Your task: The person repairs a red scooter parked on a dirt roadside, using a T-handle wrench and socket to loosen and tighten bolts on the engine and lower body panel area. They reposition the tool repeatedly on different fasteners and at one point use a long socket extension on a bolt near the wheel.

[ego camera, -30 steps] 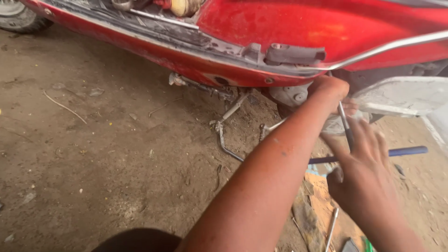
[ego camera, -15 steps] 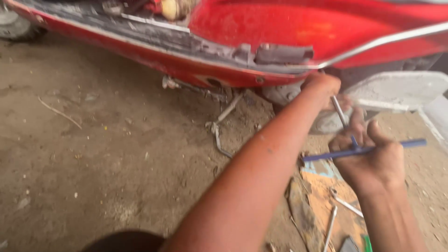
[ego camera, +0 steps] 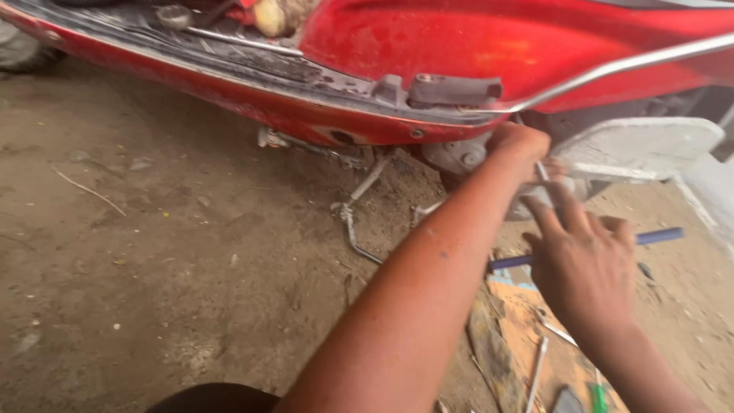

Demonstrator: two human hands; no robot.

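Note:
My left hand (ego camera: 520, 141) is curled into a fist under the red scooter body (ego camera: 489, 46), at the top end of a thin metal wrench shaft (ego camera: 542, 171). My right hand (ego camera: 585, 264) sits lower on the same T-handle wrench. Its palm covers the blue cross handle (ego camera: 657, 237) and its fingers stretch up along the shaft. The tool tip and what it meets are hidden behind my left hand.
A bent metal stand (ego camera: 353, 222) hangs below the scooter over the dirt ground (ego camera: 153, 252). A white panel (ego camera: 638, 149) juts out at the right. Loose metal tools (ego camera: 535, 367) and a green-handled tool (ego camera: 598, 398) lie on cardboard (ego camera: 520, 306) below my right hand.
My right hand gripped the blue handle in a fist half a second ago; now its fingers are stretched up the shaft again. My left hand stays at the scooter's underside.

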